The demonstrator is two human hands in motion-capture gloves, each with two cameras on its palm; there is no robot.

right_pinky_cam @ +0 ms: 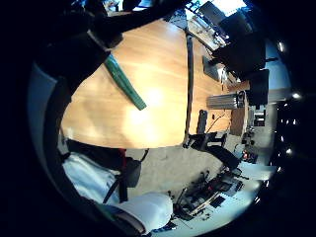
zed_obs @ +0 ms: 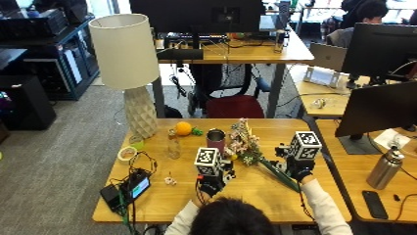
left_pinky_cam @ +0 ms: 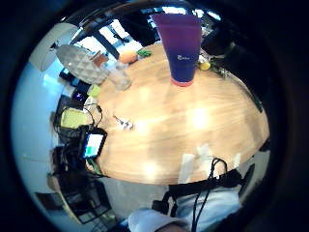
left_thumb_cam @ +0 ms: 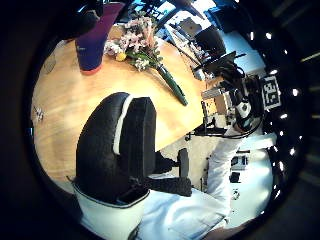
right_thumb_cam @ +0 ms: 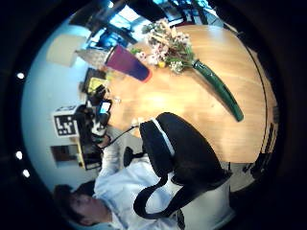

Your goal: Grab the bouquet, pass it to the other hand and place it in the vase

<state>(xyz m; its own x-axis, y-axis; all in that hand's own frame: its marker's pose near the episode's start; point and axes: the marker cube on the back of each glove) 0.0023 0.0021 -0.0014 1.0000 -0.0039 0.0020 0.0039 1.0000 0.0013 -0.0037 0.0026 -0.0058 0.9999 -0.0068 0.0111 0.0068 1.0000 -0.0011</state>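
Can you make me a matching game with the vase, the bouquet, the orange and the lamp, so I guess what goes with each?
Things:
1. vase
2. bouquet
3. orange
4. lamp

Clues:
A. lying flat on the table, green stems towards the right hand
B. tallest thing on the table, pale shade
C. standing upright, purple, nothing in it that shows
D. small and round, beside the lamp's base

Pairs: 1-C, 2-A, 3-D, 4-B

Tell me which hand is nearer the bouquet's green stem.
Right. The right hand is over the bouquet stem's end; the left hand is off to its side, before the vase.
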